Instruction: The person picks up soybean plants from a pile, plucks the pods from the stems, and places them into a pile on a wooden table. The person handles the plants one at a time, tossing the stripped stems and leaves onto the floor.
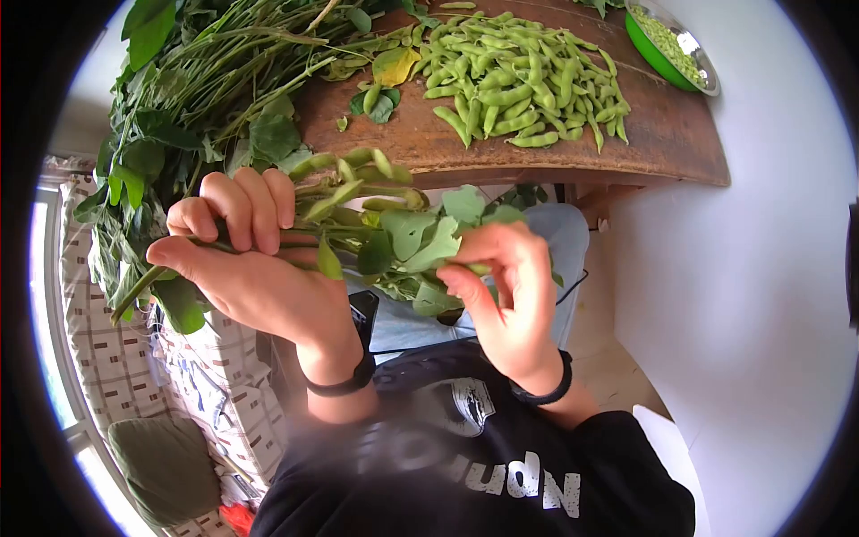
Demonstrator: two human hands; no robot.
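My left hand (259, 259) is wrapped round the stem of a leafy bean plant (407, 237), whose cut end sticks out past my thumb. Green pods (358, 170) hang on the plant just right of my left fingers. At the leafy end, my right hand (506, 286) has its thumb and fingers bent together around something green among the leaves; a pod seems to show between them, partly hidden. Both hands are in front of the table edge, above my lap. Beyond them a heap of picked green pods (528, 80) lies on the wooden table (671, 134).
A large pile of leafy stalks (215, 80) covers the table's left side and hangs over its edge. A yellow leaf (394, 65) lies beside the pods. At the back right stands a green-sided metal bowl (658, 58) of shelled beans. A white wall rises on the right.
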